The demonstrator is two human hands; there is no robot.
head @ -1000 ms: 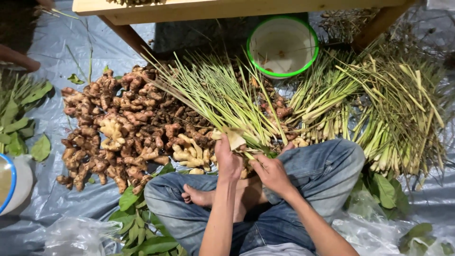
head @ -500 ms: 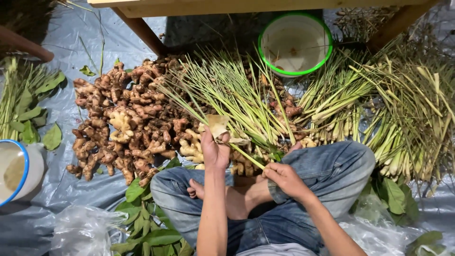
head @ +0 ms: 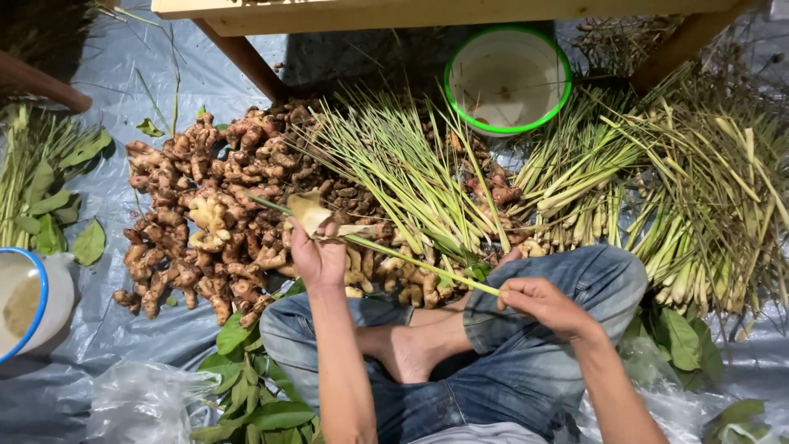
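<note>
I sit cross-legged in jeans on a grey plastic sheet (head: 164, 74). My left hand (head: 319, 256) grips the pale, husked root end of a lemongrass stalk (head: 411, 261) above the heap of ginger roots (head: 205, 222). My right hand (head: 538, 302) pinches the same stalk at its green end, over my right knee. The stalk runs slanted between both hands. Behind it lies a spread pile of lemongrass stalks (head: 403, 164).
A green-rimmed white bucket (head: 508, 78) stands at the back, under a wooden table (head: 411, 12). More lemongrass bundles (head: 682, 189) lie at right. A blue-rimmed white container (head: 29, 300) sits at left beside leafy greens (head: 49, 189). Loose leaves (head: 255, 386) and a clear bag (head: 140, 403) lie near my knee.
My left hand has moved left and forward with the stalk's root end, while my right hand slid right along it. The stalk is now stretched out between them.
</note>
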